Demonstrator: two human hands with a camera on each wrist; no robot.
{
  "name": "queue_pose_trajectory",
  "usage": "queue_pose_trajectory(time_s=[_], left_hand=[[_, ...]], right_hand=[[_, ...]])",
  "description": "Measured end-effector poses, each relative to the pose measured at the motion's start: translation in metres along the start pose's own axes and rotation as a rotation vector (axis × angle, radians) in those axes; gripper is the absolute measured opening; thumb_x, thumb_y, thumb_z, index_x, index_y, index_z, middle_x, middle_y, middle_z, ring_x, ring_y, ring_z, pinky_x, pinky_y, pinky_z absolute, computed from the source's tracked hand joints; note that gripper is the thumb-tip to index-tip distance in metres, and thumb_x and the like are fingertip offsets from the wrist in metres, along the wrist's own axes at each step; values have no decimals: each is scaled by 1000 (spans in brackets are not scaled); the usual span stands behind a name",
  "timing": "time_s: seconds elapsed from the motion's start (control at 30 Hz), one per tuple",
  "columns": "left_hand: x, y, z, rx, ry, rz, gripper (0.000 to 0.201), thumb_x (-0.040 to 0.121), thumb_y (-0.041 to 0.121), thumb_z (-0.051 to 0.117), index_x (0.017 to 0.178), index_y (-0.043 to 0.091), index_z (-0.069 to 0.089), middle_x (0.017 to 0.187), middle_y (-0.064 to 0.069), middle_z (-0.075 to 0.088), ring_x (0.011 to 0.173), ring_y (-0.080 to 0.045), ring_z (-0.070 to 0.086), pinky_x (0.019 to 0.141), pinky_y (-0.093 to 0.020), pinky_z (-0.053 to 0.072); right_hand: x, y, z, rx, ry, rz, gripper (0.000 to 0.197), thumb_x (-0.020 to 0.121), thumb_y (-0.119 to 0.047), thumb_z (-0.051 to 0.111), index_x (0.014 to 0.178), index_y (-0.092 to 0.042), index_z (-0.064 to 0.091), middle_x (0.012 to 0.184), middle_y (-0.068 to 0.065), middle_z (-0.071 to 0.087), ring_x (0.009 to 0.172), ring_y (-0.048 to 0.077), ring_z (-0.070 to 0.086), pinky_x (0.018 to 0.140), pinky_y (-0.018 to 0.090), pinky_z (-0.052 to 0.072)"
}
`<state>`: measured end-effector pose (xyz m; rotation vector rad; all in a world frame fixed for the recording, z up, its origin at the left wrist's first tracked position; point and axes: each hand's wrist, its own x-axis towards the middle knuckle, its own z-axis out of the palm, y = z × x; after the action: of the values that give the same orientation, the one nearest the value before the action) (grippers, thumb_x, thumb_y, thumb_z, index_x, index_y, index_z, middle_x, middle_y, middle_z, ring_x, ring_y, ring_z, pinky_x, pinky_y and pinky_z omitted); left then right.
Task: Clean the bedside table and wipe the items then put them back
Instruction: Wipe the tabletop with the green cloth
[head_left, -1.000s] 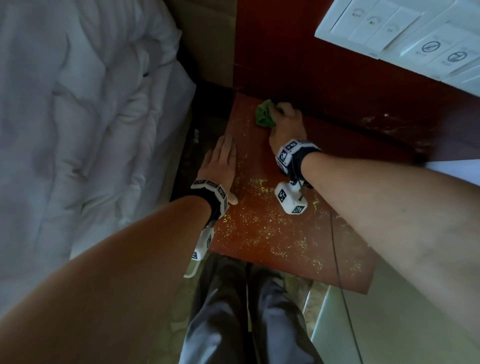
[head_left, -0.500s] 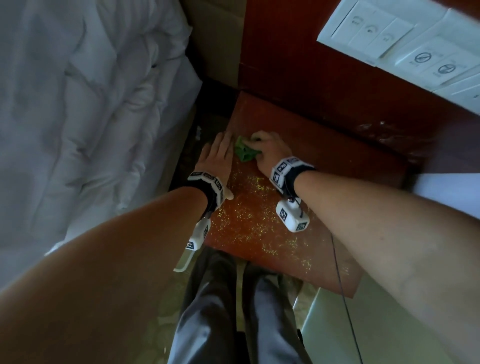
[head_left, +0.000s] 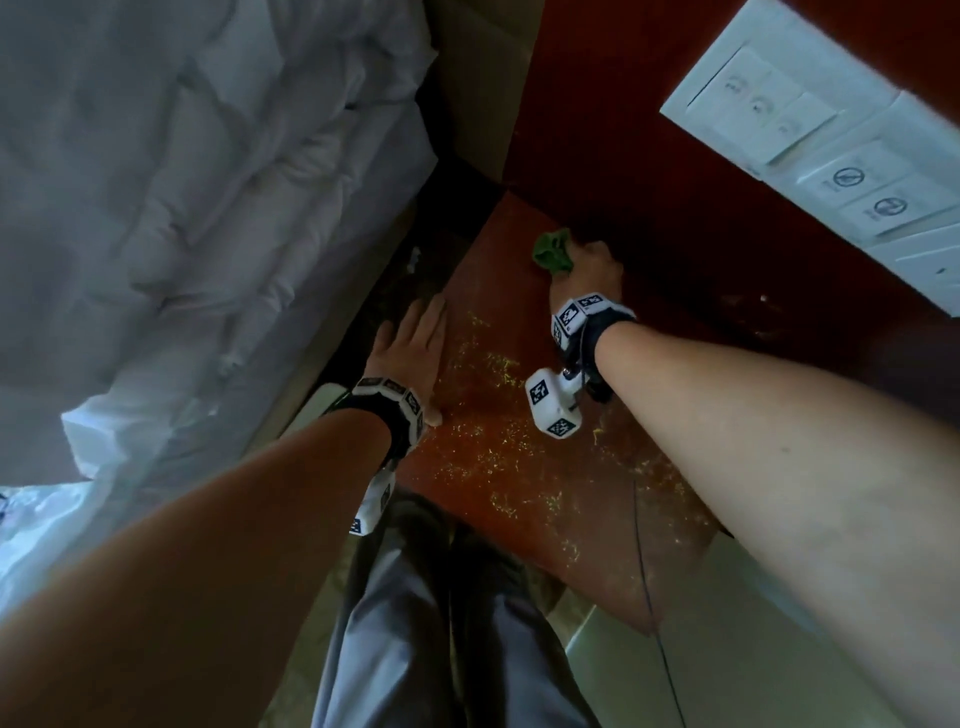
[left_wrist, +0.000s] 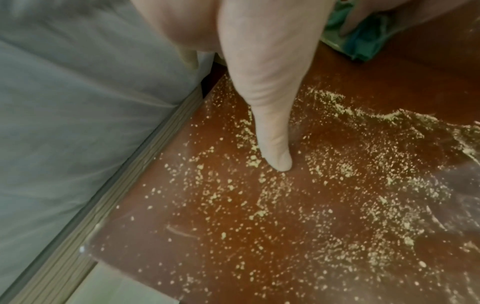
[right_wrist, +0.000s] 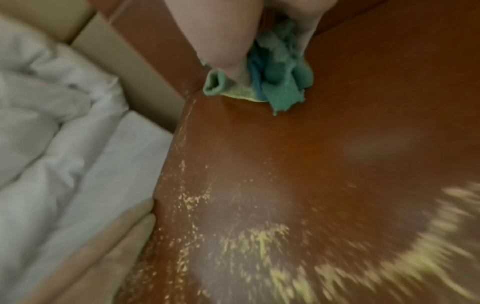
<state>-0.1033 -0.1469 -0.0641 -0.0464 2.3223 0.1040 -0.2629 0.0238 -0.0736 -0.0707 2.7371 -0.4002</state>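
Observation:
The reddish-brown bedside table (head_left: 524, 332) (left_wrist: 324, 216) (right_wrist: 337, 144) is strewn with yellow crumbs (head_left: 498, 462) (left_wrist: 337, 185) (right_wrist: 272, 257) over its near half. My right hand (head_left: 587, 270) grips a bunched green cloth (head_left: 553, 252) (right_wrist: 280, 80) (left_wrist: 363, 41) at the table's far left corner, against the back panel. My left hand (head_left: 415, 343) lies flat with straight fingers along the table's left edge. Its thumb (left_wrist: 275, 148) presses the top among the crumbs. No other items stand on the table.
A white duvet (head_left: 182, 208) (right_wrist: 52, 123) covers the bed to the left, across a narrow dark gap. A white switch panel (head_left: 841, 156) is fixed on the wooden back wall. A thin black cable (head_left: 641, 545) hangs over the table's front edge. My grey trousers (head_left: 415, 623) are below.
My right hand swept the green cloth from the far corner toward my left hand, then back out to the far left corner. The left hand stayed flat on the table's edge.

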Motion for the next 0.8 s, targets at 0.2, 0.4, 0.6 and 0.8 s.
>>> queue_pose_trajectory(time_s=[0.2, 0.4, 0.6, 0.8], left_hand=[[-1, -2, 3, -33, 15, 7, 146, 61, 55, 86, 155, 15, -19, 160, 0, -30, 151, -27, -11, 121, -50, 3], [-3, -3, 1, -47, 3, 14, 143, 63, 54, 85, 155, 15, -17, 159, 0, -31, 151, -28, -11, 121, -50, 5], [-3, -4, 1, -61, -4, 18, 144, 63, 53, 86, 155, 16, -18, 160, 0, -31, 151, -27, -11, 121, -50, 6], [-3, -4, 0, -26, -10, 8, 144, 64, 56, 84, 154, 16, -20, 159, 0, -32, 151, -27, -10, 121, -50, 7]], right_hand=[[22, -35, 12, -54, 27, 29, 37, 97, -9, 43, 133, -9, 51, 136, 16, 46, 119, 32, 51, 96, 34, 44], [22, -53, 22, -49, -38, -136, 58, 86, -3, 44, 143, -12, 41, 143, 11, 35, 125, 35, 38, 101, 36, 39], [37, -54, 19, 24, -79, -267, 51, 93, -10, 42, 143, -20, 47, 143, 9, 39, 125, 28, 41, 91, 23, 37], [1, -28, 22, -13, -257, -579, 50, 93, -5, 44, 136, -26, 58, 143, 8, 48, 126, 31, 45, 97, 25, 36]])
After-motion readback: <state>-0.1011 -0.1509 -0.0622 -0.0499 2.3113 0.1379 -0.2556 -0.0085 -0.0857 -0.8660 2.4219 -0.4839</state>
